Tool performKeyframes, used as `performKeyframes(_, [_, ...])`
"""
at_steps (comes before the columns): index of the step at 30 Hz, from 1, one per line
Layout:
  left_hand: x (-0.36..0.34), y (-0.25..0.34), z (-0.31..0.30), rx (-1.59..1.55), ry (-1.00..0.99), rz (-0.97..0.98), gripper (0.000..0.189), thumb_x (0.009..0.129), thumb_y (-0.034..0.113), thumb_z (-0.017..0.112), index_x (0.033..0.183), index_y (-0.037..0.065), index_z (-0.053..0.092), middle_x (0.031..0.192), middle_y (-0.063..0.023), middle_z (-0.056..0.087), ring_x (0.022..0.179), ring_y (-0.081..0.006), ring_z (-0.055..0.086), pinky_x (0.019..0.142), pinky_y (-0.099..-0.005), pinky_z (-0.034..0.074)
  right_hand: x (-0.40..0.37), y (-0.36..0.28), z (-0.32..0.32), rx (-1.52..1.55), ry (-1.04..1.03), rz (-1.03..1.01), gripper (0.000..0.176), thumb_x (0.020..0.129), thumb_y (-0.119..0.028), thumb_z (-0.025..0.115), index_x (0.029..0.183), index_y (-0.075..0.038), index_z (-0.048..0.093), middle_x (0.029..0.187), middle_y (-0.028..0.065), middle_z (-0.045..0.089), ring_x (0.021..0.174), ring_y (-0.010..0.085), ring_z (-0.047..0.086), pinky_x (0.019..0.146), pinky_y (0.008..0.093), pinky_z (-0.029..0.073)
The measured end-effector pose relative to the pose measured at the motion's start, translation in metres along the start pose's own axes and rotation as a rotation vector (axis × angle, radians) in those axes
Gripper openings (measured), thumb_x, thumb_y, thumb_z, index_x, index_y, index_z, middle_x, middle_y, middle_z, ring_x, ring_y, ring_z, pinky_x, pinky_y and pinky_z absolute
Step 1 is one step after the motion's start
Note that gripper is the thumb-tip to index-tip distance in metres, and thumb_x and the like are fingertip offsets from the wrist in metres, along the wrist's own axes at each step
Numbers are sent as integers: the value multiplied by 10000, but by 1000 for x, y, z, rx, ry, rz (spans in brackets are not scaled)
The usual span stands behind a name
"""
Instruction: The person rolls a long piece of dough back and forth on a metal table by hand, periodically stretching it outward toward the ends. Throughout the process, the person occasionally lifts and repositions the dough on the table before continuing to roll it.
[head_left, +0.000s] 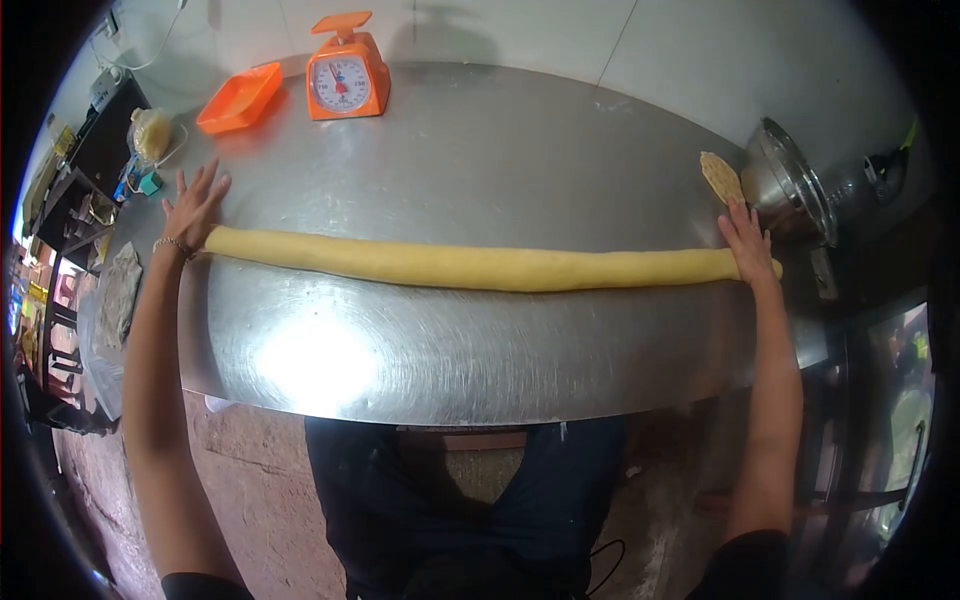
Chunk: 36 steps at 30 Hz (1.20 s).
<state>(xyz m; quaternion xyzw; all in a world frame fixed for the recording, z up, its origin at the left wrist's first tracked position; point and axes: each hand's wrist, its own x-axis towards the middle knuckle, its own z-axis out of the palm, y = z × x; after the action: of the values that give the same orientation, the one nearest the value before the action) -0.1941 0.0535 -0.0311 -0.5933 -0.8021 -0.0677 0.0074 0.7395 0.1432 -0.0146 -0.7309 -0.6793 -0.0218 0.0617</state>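
Observation:
A long, smooth roll of yellow dough [460,266] stretches across the metal table [480,360], thickest around its middle. My left hand [194,210] rests at the dough's left end, fingers spread and palm down, with a bracelet at the wrist. At the other end, my right hand [745,240] lies flat over the roll with its fingers stretched out, and a short tip of dough shows past it. Neither hand is wrapped around the dough.
An orange kitchen scale [345,80] stands at the back beside an orange tray [240,98]. Near the right hand are a flat, pale tan piece [720,178] and a tilted metal bowl [790,180]. A grey cloth [120,295] and a bag with yellowish contents [150,135] lie at left.

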Motion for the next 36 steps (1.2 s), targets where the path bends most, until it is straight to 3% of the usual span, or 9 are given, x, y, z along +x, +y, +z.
performKeyframes(5, [17, -14, 25, 95, 62, -107, 703, 1052, 427, 623, 1702, 449, 356, 1855, -48, 190, 1681, -513, 82, 1213, -859, 130, 0, 1, 6, 5, 40, 18, 862, 1042, -797, 409, 1740, -296, 347, 1813, 136, 286, 1690, 391, 181, 1326, 675, 51])
performKeyframes(7, [-18, 20, -8, 296, -112, -62, 713, 1033, 314, 664, 1656, 524, 389, 1857, 5, 175, 1663, -542, 128, 1222, -853, 178, -10, 3, 8, -19, 50, 24, 825, 1061, -768, 402, 1731, -289, 370, 1798, 145, 321, 1682, 396, 207, 1324, 677, 66])
performKeyframes(9, [-27, 11, -2, 349, -111, -35, 702, 1034, 300, 668, 1641, 537, 406, 1857, 0, 169, 1656, -556, 135, 1221, -857, 186, -24, 4, 6, -58, 33, 28, 778, 1089, -728, 387, 1721, -275, 397, 1778, 156, 360, 1672, 401, 235, 1322, 677, 81])
performKeyframes(11, [-46, 17, -4, 150, -28, -119, 734, 1073, 677, 474, 1720, 345, 372, 1821, -108, 277, 1671, -489, 165, 1280, -788, 82, -39, 6, 3, -98, -5, 23, 748, 1110, -694, 364, 1713, -253, 413, 1761, 167, 390, 1664, 403, 253, 1329, 654, 96])
performKeyframes(13, [-71, 12, -8, 201, -36, -28, 875, 1052, 798, 349, 1736, 252, 356, 1790, -162, 333, 1675, -459, 180, 1312, -721, 56, -57, 6, -1, -117, 3, 17, 729, 1125, -663, 363, 1705, -226, 427, 1751, 175, 403, 1657, 405, 267, 1338, 627, 108])
performKeyframes(17, [-128, 19, -15, 106, 77, -11, 855, 1041, 765, 461, 1724, 256, 386, 1775, -204, 342, 1653, -488, 221, 1330, -653, 121, -107, 6, -9, -125, 92, -6, 703, 1125, -595, 456, 1680, -164, 457, 1748, 188, 400, 1647, 407, 287, 1356, 569, 116])
performKeyframes(21, [-193, 15, -14, 58, 162, 64, 926, 990, 745, 587, 1727, 229, 369, 1790, -236, 275, 1642, -523, 205, 1335, -644, 125, -163, 17, -11, -45, 147, -37, 761, 1083, -606, 545, 1693, -165, 432, 1768, 191, 356, 1669, 392, 236, 1359, 591, 91])
performKeyframes(26, [-268, 34, -38, 70, 46, 44, 1046, 957, 807, 531, 1777, 228, 235, 1834, -219, 144, 1682, -508, 53, 1274, -768, -31, -240, -7, -39, -39, 55, 31, 841, 1071, -652, 536, 1744, -193, 326, 1822, 163, 233, 1699, 354, 154, 1344, 648, 54])
performKeyframes(36, [-230, 23, -15, 119, 102, 3, 992, 979, 779, 537, 1778, 285, 220, 1840, -225, 94, 1668, -546, 44, 1285, -754, -7, -215, 11, -24, -29, 76, 19, 807, 1094, -666, 475, 1747, -217, 324, 1821, 166, 239, 1695, 350, 182, 1347, 629, 55])
